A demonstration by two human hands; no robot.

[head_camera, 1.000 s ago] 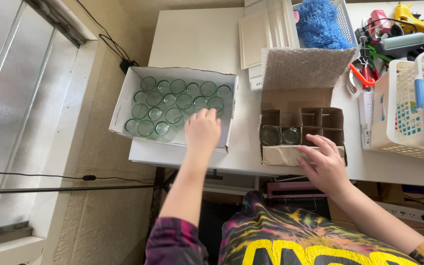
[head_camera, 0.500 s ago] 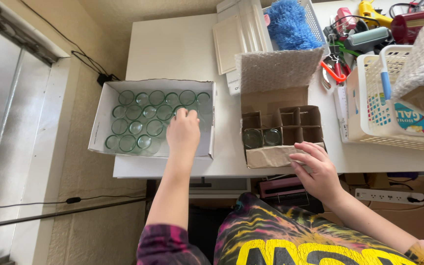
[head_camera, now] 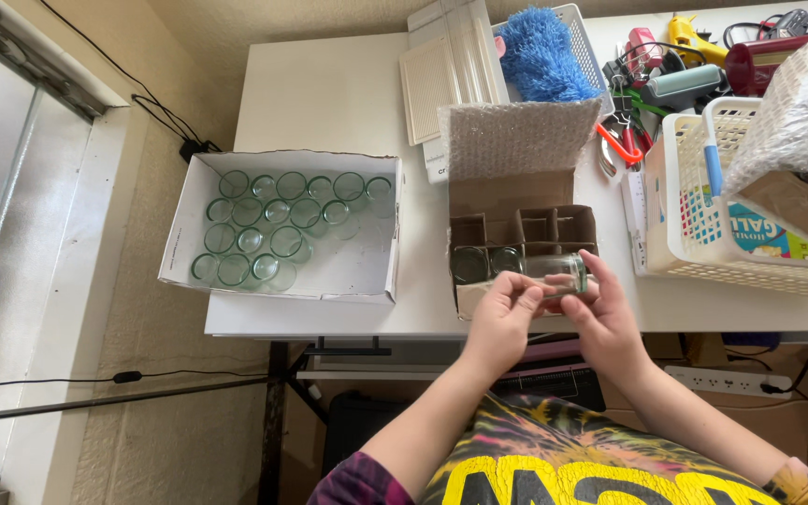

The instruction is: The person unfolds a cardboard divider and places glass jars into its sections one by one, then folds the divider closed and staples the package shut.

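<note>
Both hands, left hand (head_camera: 502, 313) and right hand (head_camera: 602, 313), grip a small glass jar (head_camera: 554, 272) lying sideways, long axis left-right, just above the divided cardboard box (head_camera: 524, 234)

A white desk (head_camera: 329, 93) stood beneath the grip and stretched away beyond it, its near edge running just under the grip, with a dark metal frame (head_camera: 278, 393) showing below that edge. Far to the left of the grip, a frosted window (head_camera: 11, 215) with a pale sill let in soft daylight, and black cables (head_camera: 156, 108) trailed along the beige wall (head_camera: 142, 309) between window and desk. Low to the right of the grip, a white power strip (head_camera: 713, 382) lay under the desk.
</note>
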